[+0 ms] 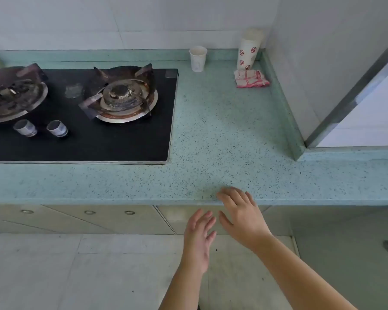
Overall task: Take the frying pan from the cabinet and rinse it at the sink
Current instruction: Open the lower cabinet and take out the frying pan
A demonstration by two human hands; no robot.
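My left hand (198,238) is open with fingers spread, held in front of the closed cabinet doors (112,220) just below the counter's front edge. My right hand (240,213) is also open, and its fingertips rest on the front edge of the speckled green counter (222,135). Neither hand holds anything. No frying pan and no sink are in view. The cabinet doors under the counter are beige with round recessed pulls.
A black two-burner gas hob (81,113) fills the counter's left half. At the back right stand a paper cup (198,58), a sleeve of patterned cups (248,52) and a folded red-checked cloth (250,78). A cabinet door (349,253) is at lower right.
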